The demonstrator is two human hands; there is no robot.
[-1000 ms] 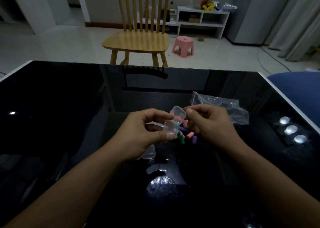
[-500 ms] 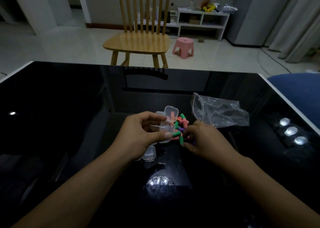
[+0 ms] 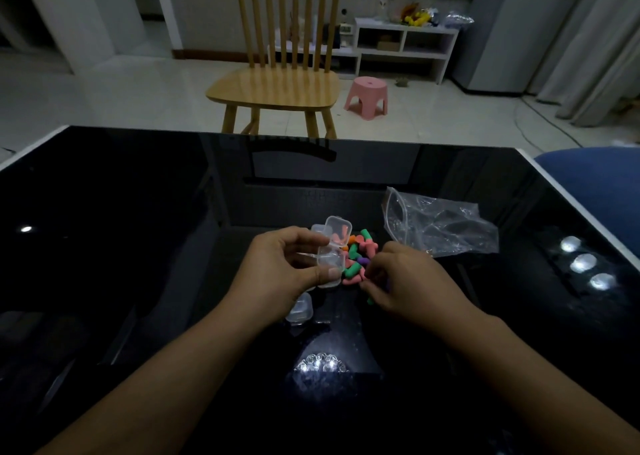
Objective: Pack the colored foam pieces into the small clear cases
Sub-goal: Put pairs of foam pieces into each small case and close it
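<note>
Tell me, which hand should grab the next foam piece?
Probably the right hand: its fingers are already curled down at the pile of foam pieces. The left hand is busy holding the open clear case.

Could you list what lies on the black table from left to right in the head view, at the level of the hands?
Left hand → open clear case it holds → pile of colored foam pieces → right hand → empty plastic bag.

Home living room: wooden chair [image 3: 273,84], pink stool [image 3: 367,101], curtains [image 3: 588,39].
</note>
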